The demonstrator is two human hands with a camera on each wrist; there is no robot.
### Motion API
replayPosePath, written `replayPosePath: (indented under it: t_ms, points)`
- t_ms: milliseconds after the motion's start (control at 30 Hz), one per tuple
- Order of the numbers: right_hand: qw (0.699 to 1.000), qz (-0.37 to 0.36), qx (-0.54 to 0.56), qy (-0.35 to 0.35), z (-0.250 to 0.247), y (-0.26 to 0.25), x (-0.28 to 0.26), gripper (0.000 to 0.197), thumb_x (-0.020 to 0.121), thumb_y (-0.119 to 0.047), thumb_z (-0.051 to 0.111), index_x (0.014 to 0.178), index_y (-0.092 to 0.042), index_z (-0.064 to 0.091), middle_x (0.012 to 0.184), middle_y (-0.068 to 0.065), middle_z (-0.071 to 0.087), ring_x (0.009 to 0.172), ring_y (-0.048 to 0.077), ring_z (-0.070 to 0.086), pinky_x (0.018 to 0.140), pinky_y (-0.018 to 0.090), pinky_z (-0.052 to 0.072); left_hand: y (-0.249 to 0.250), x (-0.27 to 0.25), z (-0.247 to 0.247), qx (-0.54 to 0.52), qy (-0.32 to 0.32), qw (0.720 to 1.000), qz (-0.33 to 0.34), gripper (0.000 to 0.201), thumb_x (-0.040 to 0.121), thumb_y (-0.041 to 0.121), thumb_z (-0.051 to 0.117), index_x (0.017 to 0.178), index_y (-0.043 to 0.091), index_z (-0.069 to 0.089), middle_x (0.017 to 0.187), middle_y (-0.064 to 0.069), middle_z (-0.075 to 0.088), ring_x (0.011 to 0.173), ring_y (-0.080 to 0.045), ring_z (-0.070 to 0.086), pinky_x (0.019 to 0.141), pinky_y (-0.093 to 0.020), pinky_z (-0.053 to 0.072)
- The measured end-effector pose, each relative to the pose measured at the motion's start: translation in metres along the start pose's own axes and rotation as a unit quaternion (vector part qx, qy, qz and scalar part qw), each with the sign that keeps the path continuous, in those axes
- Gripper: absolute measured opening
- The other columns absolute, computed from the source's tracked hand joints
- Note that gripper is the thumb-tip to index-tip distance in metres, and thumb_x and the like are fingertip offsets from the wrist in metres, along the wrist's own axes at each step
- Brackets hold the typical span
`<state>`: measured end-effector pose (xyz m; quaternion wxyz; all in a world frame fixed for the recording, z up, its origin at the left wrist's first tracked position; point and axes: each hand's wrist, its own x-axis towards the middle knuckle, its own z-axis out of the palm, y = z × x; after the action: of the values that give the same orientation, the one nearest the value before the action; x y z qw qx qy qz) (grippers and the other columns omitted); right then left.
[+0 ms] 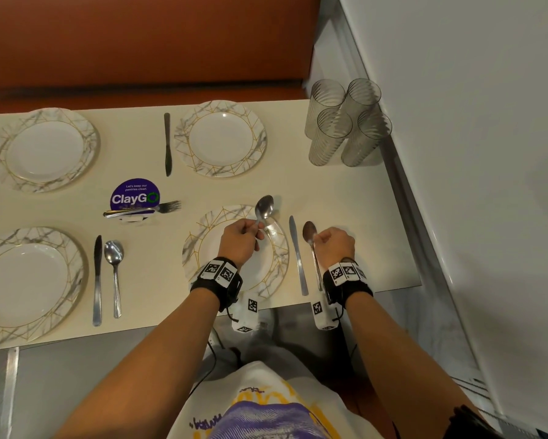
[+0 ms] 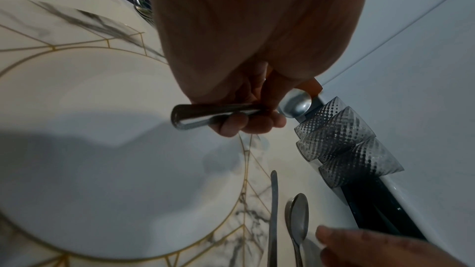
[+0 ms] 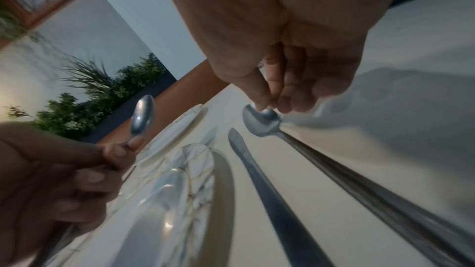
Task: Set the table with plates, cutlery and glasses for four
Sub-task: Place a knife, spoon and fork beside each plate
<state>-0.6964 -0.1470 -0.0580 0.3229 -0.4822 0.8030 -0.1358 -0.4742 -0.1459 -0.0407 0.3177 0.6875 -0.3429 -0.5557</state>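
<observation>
1. Currently the right hand (image 1: 334,243) pinches the neck of a steel spoon (image 1: 312,248) lying on the cream table (image 1: 345,191), just right of a steel table knife (image 1: 297,255) beside the near marble-patterned plate (image 1: 279,248).
2. Left hand (image 1: 239,240) grips a second steel spoon (image 1: 264,206) above that plate.
3. Advice: set the spoon parallel to the knife, bowl level with the blade tip, then let go.
4. Hard to tell: whether the bowl is fully down; wrist views are blurred.
5. Four ribbed clear glasses (image 1: 345,122) stand clustered at the far right corner.

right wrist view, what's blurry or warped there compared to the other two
Right wrist: the knife and the spoon under the right hand stretch long, plants smeared. Left wrist: dark shadow on the plate. Head: sharp, table edges bowed.
</observation>
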Motion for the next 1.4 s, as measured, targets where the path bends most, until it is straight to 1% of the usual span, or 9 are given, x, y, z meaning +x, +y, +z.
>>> replayPosePath:
  t_ms: [133,300,500,767,867,1033,1167,1300,1400]
  points:
    - [0.993,-0.096,0.070,-0.002,0.003,-0.038,0.002,0.010,0.093,-0.019,0.064,0.100,-0.017,0.071,0.093,0.000,0.071,0.081,0.013,0.065,0.078,0.028,0.056,0.002,0.001,-0.007,-0.011,-0.007,1.000,0.005,0.022,0.106,0.016,0.054,0.103,0.011,0.075,0.077,0.002,0.064,0.054,-0.012,0.049,0.043,-0.013,0.036]
    - [0.971,-0.189,0.125,-0.072,0.007,-0.103,0.002,0.030,0.092,-0.038,0.067,0.119,-0.027,0.066,0.093,-0.004,0.067,0.085,0.010,0.064,0.079,0.022,0.051,0.012,-0.002,-0.021,-0.030,-0.019,0.999,0.013,0.025,0.104,0.011,0.052,0.096,0.013,0.076,0.073,0.001,0.065,0.054,-0.014,0.049,0.047,-0.016,0.038]
    - [0.951,-0.271,0.071,-0.129,0.030,-0.163,-0.004,0.008,0.088,-0.020,0.069,0.091,-0.017,0.075,0.080,-0.012,0.070,0.082,0.010,0.066,0.076,0.019,0.045,0.021,-0.002,-0.062,-0.037,-0.030,0.999,0.019,0.026,0.103,0.009,0.052,0.103,0.009,0.078,0.082,-0.003,0.066,0.052,-0.016,0.050,0.046,-0.023,0.036]
    - [0.956,-0.254,0.086,-0.118,0.077,-0.240,-0.027,0.013,0.086,-0.025,0.068,0.079,-0.016,0.074,0.077,-0.005,0.074,0.076,0.021,0.069,0.080,0.041,0.055,0.021,0.013,-0.166,-0.029,-0.036,0.999,0.026,0.016,0.097,0.008,0.068,0.110,0.011,0.077,0.088,-0.005,0.074,0.065,-0.014,0.063,0.053,-0.024,0.048]
    - [0.966,-0.206,0.125,-0.091,0.099,-0.267,-0.034,0.013,0.085,-0.024,0.067,0.075,-0.019,0.074,0.075,-0.007,0.074,0.075,0.016,0.070,0.077,0.034,0.055,0.024,0.023,-0.218,-0.047,-0.012,0.998,0.027,0.022,0.089,0.012,0.079,0.111,0.011,0.076,0.089,-0.004,0.079,0.071,-0.016,0.066,0.061,-0.027,0.049]
    - [0.962,-0.138,0.200,-0.121,0.140,-0.302,-0.056,0.010,0.090,-0.020,0.067,0.090,-0.013,0.074,0.086,0.004,0.075,0.064,0.017,0.070,0.054,0.024,0.051,0.042,0.044,-0.299,-0.127,0.039,0.991,0.030,0.049,0.070,0.000,0.090,0.114,0.010,0.071,0.095,-0.013,0.080,0.081,-0.023,0.077,0.069,-0.033,0.063]
    - [0.964,-0.111,0.211,-0.120,0.165,-0.322,-0.072,0.006,0.090,-0.019,0.068,0.091,-0.018,0.074,0.089,0.005,0.075,0.067,0.020,0.073,0.059,0.031,0.058,0.045,0.061,-0.339,-0.184,0.038,0.982,0.027,0.064,0.066,-0.009,0.090,0.121,0.005,0.060,0.101,-0.021,0.075,0.091,-0.034,0.077,0.081,-0.039,0.064]
    - [0.953,-0.099,0.241,-0.156,0.173,-0.334,-0.087,0.013,0.087,-0.011,0.073,0.099,-0.010,0.072,0.076,0.006,0.072,0.057,0.012,0.067,0.054,0.026,0.053,0.048,0.076,-0.349,-0.235,0.058,0.970,0.029,0.057,0.075,-0.011,0.083,0.125,-0.005,0.055,0.108,-0.030,0.072,0.090,-0.037,0.076,0.086,-0.044,0.064]
    - [0.965,-0.149,0.152,-0.156,0.182,-0.341,-0.092,0.018,0.087,-0.017,0.074,0.105,-0.015,0.074,0.079,0.001,0.073,0.062,0.006,0.066,0.055,0.017,0.051,0.050,0.081,-0.339,-0.231,0.061,0.971,0.029,0.039,0.084,-0.006,0.077,0.119,-0.002,0.060,0.101,-0.024,0.076,0.080,-0.029,0.077,0.080,-0.040,0.065]
